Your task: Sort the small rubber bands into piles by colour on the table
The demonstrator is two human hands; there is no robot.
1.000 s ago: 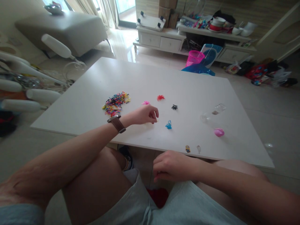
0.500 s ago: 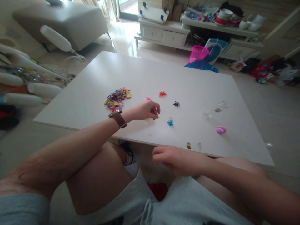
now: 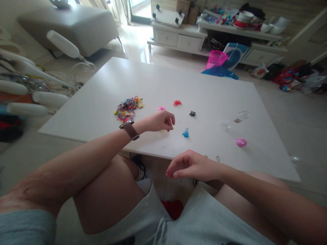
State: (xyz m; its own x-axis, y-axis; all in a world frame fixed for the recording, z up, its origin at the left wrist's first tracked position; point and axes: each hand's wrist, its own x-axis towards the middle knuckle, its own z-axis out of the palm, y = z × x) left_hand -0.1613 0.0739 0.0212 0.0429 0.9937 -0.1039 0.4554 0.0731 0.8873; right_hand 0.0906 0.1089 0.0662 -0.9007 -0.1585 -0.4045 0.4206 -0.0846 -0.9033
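Observation:
My left hand (image 3: 163, 121), wearing a watch, rests over the white table (image 3: 153, 80) with its fingers curled into a pinch; what they hold, if anything, is too small to name. Partly behind it lies a small pink pile (image 3: 160, 108) of bands. A large heap of mixed-colour small rubber bands (image 3: 129, 107) sits to its left. Red bands (image 3: 177, 102), black bands (image 3: 192, 114) and blue bands (image 3: 186, 133) lie in separate small piles to its right. My right hand (image 3: 191, 165) hovers at the near table edge, loosely curved and open, with nothing visible in it.
On the table's right side are a clear plastic container (image 3: 242, 116) and a pink egg-shaped object (image 3: 240, 142). A small clear piece (image 3: 218, 159) lies by my right wrist. Beyond the table stand a pink basket (image 3: 216, 59) and a white cabinet (image 3: 178, 39).
My right hand has risen a little and turned, its fingers and thumb opening into a loose curve; it now mostly covers the small yellow figure. My left hand stays nearly in place.

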